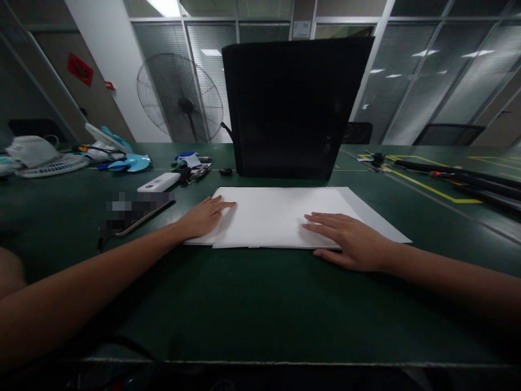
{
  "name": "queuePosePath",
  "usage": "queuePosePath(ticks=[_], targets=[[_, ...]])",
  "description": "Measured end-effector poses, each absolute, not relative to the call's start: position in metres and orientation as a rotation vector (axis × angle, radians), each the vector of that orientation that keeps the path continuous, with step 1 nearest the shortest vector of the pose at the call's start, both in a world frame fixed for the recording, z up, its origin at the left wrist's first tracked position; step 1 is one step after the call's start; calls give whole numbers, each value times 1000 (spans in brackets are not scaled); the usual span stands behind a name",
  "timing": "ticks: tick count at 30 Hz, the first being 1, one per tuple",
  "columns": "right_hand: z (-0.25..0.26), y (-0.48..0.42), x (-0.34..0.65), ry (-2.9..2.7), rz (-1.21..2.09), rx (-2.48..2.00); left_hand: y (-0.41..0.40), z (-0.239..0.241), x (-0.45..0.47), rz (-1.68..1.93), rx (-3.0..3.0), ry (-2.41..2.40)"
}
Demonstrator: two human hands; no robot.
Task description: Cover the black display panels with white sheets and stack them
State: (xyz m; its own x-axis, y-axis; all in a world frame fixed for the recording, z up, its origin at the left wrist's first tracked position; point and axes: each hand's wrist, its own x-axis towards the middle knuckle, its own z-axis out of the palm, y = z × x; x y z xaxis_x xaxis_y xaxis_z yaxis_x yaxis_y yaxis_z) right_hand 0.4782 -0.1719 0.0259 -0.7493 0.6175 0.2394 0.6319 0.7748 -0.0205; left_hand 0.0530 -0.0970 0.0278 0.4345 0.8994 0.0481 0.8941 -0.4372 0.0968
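Several sheets of white paper (272, 217) lie flat and overlapping on the green table (260, 304), their edges slightly out of line. My left hand (207, 215) rests on the left part of the paper, index finger stretched out toward the middle. Over the right part, my right hand (352, 239) lies flat with its fingers extended to the left and the thumb lower, by the paper's near edge. Neither hand grips anything. Behind the paper stands a large black box-like object (293, 108).
To the left are a phone (140, 214) with its screen pixelated, a white device (158, 182) and a bunch of keys (198, 171). A light-blue fan part (130, 162) lies farther left. Black rods (459, 174) lie at the right. Beyond the table stands a fan (181, 100).
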Motion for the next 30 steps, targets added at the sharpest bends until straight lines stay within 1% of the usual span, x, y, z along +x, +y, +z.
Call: queuePosePath(ticks=[6, 9, 14, 18, 22, 30], targets=[[31, -176, 474, -2860, 73, -832, -101, 32, 60, 145, 2528, 1694], [32, -177, 473, -2859, 96, -794, -103, 33, 62, 131, 2486, 1760], [29, -170, 481, -2793, 21, -905, -97, 29, 54, 160, 2437, 1799], [27, -163, 486, -2794, 38, -1022, -91, 26, 47, 155, 2468, 1775], [26, -162, 487, -2821, 43, -1037, -90, 24, 45, 140, 2564, 1713], [28, -162, 486, -2831, 133, -995, -85, 21, 44, -67, 2592, 1784]])
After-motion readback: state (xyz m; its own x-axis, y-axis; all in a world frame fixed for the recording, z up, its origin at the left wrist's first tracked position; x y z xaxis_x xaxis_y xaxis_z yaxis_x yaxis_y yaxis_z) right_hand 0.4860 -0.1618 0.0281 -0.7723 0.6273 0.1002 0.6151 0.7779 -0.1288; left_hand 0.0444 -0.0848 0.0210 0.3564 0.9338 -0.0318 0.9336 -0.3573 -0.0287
